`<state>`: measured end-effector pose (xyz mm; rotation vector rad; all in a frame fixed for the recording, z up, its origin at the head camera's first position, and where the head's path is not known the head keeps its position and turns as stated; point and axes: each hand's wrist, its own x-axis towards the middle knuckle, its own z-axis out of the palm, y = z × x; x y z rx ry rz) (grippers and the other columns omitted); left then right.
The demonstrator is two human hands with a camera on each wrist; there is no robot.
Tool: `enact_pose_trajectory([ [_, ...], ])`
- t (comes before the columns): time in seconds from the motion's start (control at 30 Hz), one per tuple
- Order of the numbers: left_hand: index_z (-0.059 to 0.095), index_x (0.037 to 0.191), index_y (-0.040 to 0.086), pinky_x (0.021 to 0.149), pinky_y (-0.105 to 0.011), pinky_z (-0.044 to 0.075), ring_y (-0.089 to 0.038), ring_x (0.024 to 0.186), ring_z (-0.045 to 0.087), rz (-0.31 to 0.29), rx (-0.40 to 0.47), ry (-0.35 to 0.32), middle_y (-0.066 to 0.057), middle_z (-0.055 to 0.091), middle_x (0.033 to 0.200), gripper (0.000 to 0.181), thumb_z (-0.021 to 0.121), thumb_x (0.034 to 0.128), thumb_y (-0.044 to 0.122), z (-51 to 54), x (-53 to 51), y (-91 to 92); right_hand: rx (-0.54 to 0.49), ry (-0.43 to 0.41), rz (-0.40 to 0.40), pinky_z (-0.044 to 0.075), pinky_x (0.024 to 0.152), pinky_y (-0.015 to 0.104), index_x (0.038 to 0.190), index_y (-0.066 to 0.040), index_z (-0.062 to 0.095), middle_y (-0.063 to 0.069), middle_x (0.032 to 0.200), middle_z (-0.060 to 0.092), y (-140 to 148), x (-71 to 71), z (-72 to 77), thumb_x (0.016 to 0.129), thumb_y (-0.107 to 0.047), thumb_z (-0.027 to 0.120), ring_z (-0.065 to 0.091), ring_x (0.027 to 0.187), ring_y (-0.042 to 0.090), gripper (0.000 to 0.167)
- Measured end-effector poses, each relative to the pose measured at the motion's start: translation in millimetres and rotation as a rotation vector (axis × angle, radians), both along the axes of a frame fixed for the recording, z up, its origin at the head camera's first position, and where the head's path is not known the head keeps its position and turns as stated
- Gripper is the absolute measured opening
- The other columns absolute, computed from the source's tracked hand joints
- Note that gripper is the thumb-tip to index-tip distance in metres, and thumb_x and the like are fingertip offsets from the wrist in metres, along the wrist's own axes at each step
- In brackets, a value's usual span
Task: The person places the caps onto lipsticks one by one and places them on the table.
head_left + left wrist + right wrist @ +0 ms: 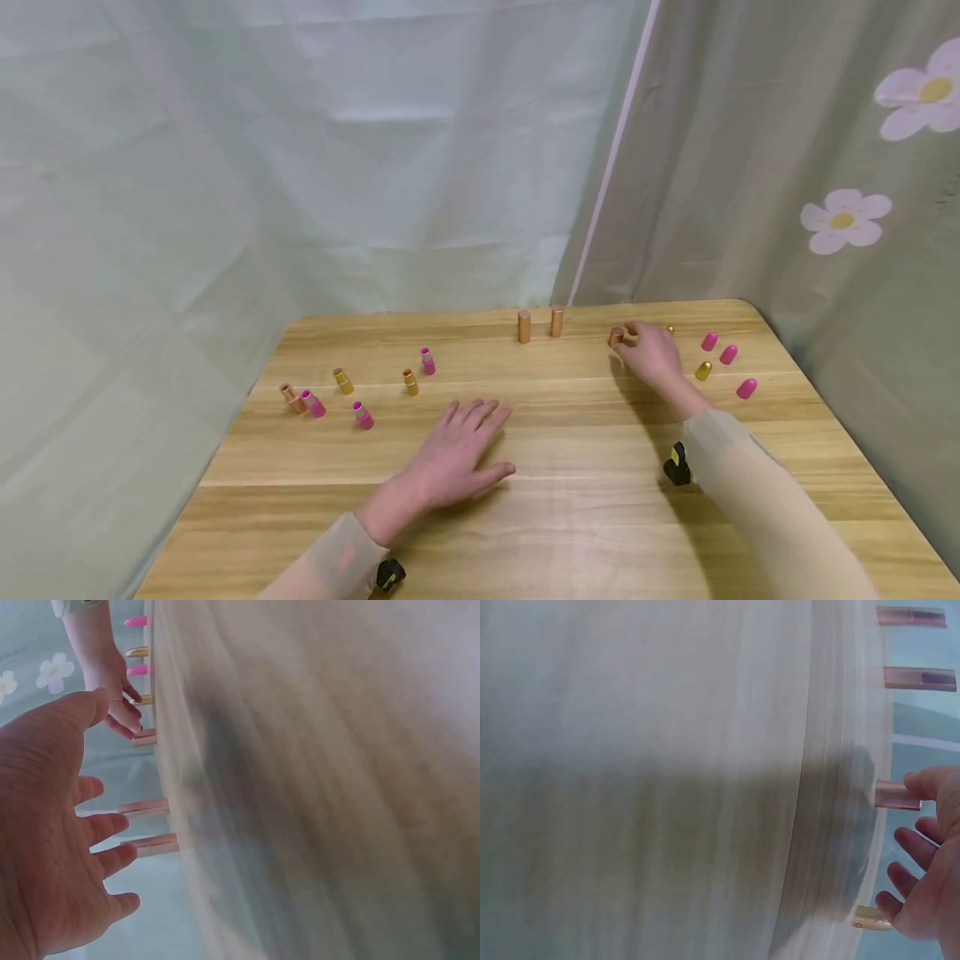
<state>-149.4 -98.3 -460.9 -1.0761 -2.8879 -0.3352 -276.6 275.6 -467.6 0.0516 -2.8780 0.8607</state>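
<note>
My right hand (651, 354) is at the far right of the table with thumb and fingers at a short copper lipstick cap (616, 336). In the right wrist view, the thumb lies on one side of the cap (897, 795), which stands upright; the index contact is hard to see. My left hand (457, 458) hovers palm down over the middle of the table, fingers spread, holding nothing. Beyond it stand two taller copper lipstick tubes (524, 327). Left of it are open lipstick bases in pink (363, 415), gold (411, 382) and copper (292, 399).
Right of the right hand stand round-topped caps, pink (729, 355) and gold (703, 371); another gold cap (870, 918) is close to its little finger. A pale curtain (375, 167) hangs behind the wooden table (570, 517).
</note>
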Motion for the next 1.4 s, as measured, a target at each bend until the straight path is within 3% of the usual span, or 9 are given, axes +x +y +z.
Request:
enact_pose_trajectory([
  [0.23, 0.035, 0.160, 0.015, 0.120, -0.059, 0.018, -0.034, 0.147, 0.033, 0.015, 0.007, -0.013, -0.012, 0.038, 0.161, 0.081, 0.057, 0.0973, 0.062, -5.6, 6.1, 1.3, 0.001, -0.036, -0.042, 0.036, 0.106, 0.063, 0.135, 0.007, 0.057, 0.028, 0.132, 0.060, -1.0, -7.7, -5.1, 0.097, -0.028, 0.065, 0.049, 0.124, 0.051, 0.052],
  [0.6, 0.032, 0.161, 0.016, 0.121, -0.060, 0.017, -0.035, 0.148, 0.031, 0.016, 0.002, -0.042, -0.013, 0.036, 0.162, 0.082, 0.055, 0.0978, 0.063, -9.3, 13.8, 4.6, -0.013, -0.019, -0.103, 0.041, 0.101, 0.058, 0.123, 0.000, 0.065, 0.021, 0.120, 0.068, 2.2, -9.1, -13.7, 0.096, -0.028, 0.068, 0.056, 0.118, 0.046, 0.039],
  [0.93, 0.032, 0.161, 0.017, 0.121, -0.058, 0.016, -0.033, 0.149, 0.031, 0.028, -0.001, -0.058, -0.011, 0.036, 0.162, 0.082, 0.054, 0.0980, 0.063, -10.5, 15.2, 3.2, -0.026, -0.017, -0.108, 0.043, 0.093, 0.054, 0.109, -0.004, 0.065, 0.016, 0.109, 0.068, 1.5, -11.1, -13.6, 0.097, -0.027, 0.068, 0.057, 0.101, 0.037, 0.026],
  [1.4, 0.033, 0.161, 0.017, 0.122, -0.057, 0.013, -0.032, 0.150, 0.029, 0.032, -0.003, -0.086, -0.010, 0.035, 0.162, 0.081, 0.054, 0.0981, 0.063, -11.1, 16.1, 3.0, -0.057, -0.029, -0.104, 0.045, 0.088, 0.051, 0.109, -0.005, 0.065, 0.015, 0.109, 0.069, 1.7, -8.5, -11.9, 0.097, -0.026, 0.067, 0.058, 0.096, 0.034, 0.024],
])
